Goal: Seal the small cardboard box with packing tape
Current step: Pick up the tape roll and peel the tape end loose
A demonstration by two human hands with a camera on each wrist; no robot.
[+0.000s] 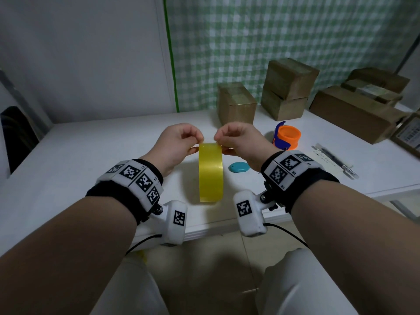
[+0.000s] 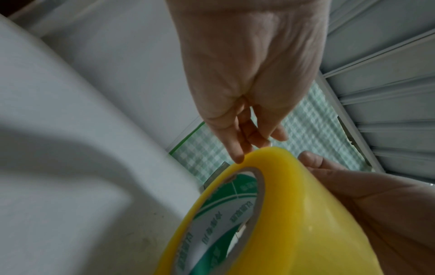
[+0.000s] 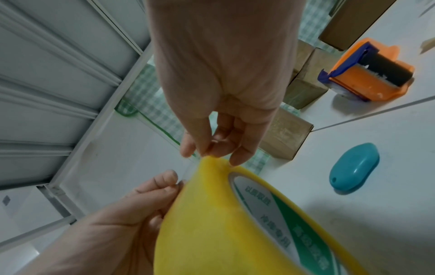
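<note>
A yellow roll of packing tape [image 1: 211,173] stands on edge in the air above the white table [image 1: 91,160], between my two hands. My left hand [image 1: 195,142] pinches its top left rim with curled fingers and thumb. My right hand [image 1: 221,143] pinches the top right rim the same way. The left wrist view shows the left fingertips [image 2: 240,158] on the top of the tape roll [image 2: 294,214]. The right fingertips [image 3: 235,160] nip the upper edge of the tape roll [image 3: 223,223]. A small cardboard box [image 1: 236,103] stands behind, untouched.
Two stacked cardboard boxes [image 1: 288,87] and longer boxes [image 1: 352,112] line the back right. An orange and blue tape dispenser [image 1: 286,137], a teal oval object [image 1: 238,167] and a packaged pen [image 1: 334,160] lie to the right of my hands. Green checked curtain behind.
</note>
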